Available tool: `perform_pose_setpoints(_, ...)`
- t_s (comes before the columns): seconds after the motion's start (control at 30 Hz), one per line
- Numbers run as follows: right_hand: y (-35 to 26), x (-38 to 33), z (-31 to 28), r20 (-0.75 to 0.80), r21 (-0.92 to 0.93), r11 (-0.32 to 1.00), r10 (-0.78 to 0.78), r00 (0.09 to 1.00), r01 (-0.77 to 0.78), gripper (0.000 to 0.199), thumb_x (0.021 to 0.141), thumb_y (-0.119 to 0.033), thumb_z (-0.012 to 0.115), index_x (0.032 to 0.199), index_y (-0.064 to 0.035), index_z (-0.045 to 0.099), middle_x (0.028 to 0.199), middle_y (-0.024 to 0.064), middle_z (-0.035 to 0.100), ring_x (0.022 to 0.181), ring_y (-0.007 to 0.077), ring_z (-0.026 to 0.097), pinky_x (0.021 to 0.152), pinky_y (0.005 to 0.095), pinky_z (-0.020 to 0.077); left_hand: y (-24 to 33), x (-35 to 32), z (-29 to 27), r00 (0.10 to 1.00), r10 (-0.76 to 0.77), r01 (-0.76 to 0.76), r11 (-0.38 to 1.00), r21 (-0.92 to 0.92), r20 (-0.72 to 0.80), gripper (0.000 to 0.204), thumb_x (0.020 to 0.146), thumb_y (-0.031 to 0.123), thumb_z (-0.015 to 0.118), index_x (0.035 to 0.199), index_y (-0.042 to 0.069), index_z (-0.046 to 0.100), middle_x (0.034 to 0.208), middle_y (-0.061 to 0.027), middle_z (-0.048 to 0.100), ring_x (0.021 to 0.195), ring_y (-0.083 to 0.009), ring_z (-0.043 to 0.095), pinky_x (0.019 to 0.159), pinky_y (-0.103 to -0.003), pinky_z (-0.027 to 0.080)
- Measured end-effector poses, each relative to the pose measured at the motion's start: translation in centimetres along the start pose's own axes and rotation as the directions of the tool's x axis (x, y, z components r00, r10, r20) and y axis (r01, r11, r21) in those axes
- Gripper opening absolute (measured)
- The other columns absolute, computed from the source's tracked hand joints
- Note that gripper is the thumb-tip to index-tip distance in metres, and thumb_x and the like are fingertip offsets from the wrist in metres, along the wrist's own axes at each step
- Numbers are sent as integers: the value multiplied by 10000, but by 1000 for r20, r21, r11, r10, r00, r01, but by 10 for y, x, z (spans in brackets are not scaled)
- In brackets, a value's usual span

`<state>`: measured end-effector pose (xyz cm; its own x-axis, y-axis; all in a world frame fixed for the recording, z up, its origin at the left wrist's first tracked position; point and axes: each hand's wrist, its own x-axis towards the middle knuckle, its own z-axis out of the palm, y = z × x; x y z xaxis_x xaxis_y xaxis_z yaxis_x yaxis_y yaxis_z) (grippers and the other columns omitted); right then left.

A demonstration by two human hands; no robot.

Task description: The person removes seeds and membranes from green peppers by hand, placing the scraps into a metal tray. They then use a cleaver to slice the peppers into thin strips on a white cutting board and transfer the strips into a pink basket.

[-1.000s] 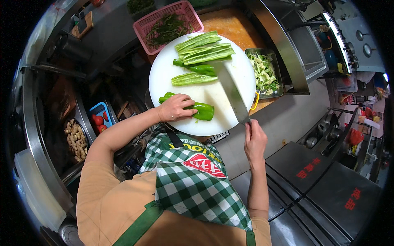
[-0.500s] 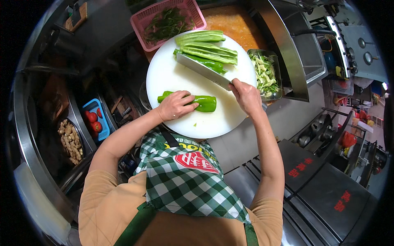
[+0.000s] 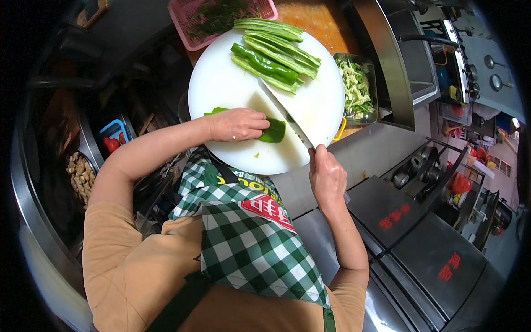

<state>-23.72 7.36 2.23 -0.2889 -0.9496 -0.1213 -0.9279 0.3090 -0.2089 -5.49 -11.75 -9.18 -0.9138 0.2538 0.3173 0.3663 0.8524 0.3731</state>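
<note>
On a round white cutting board (image 3: 221,83), my left hand (image 3: 241,124) presses a green pepper (image 3: 274,131) flat, its fingers curled over the middle. The pepper's two ends stick out on either side of the hand; the part beneath is hidden. My right hand (image 3: 327,174) grips a cleaver (image 3: 287,115) by its handle, the blade slanting across the board just right of the pepper. Blade and pepper look apart. Farther back on the board lie several long pieces of green pepper (image 3: 282,52), cut open and pale inside.
A pink basket of leafy greens (image 3: 180,25) stands behind the board. To the right, a metal tray (image 3: 374,113) holds shredded green vegetables, near a steel sink (image 3: 409,66). At the left are a blue basket (image 3: 126,131) with tomatoes and a heap of ginger (image 3: 81,176).
The cleaver has come away from the pepper pieces at the back, toward me and beside the held pepper. That pepper has turned under my left hand, now showing a darker side.
</note>
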Motion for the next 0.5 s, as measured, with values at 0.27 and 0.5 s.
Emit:
perform_pose_setpoints(0.27, -12, -31, -13, 98, -157, 987, -4, 995, 19, 78, 800, -21, 522, 825, -64, 462, 653, 140, 527, 577, 342, 589, 493, 443, 478, -9, 12, 1, 996, -52, 57, 996, -73, 77, 356, 780, 178, 599, 1075, -16, 551, 1083, -143, 565, 1009, -271, 551, 846, -365, 461)
perform_pose_setpoints(0.5, 2, -14, 53, 31, -26, 999, -22, 999, 23, 150, 792, -18, 521, 905, -66, 435, 696, 154, 543, 619, 359, 602, 533, 448, 492, -9, 14, 0, 996, -79, 84, 989, -122, 45, 357, 768, 164, 614, 1068, -23, 555, 1094, -146, 559, 1023, -281, 549, 866, -370, 459)
